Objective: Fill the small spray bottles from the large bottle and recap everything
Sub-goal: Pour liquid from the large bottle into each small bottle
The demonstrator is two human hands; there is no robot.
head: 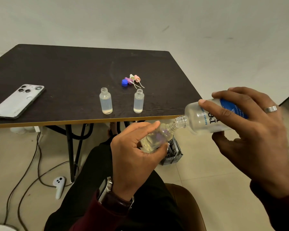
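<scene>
My right hand point(254, 130) grips the large clear bottle point(202, 118) with a blue label, tipped on its side, its open neck pointing left and down. Its mouth meets the open neck of a small clear spray bottle point(157, 138), tilted and held in my left hand point(133, 155) below the table's front edge. The small bottle holds some clear liquid. Two more uncapped small bottles stand upright on the dark table point(65, 72), one point(106, 103) left and one point(138, 101) right. Behind them lie a blue cap point(124, 82) and several pastel spray tops point(134, 79).
A phone point(17, 100) lies face down on the table's left side. Under the table are its black legs, cables, a white controller point(58, 185) on the floor and a grey crate point(173, 152). My lap and a brown chair edge are below my hands.
</scene>
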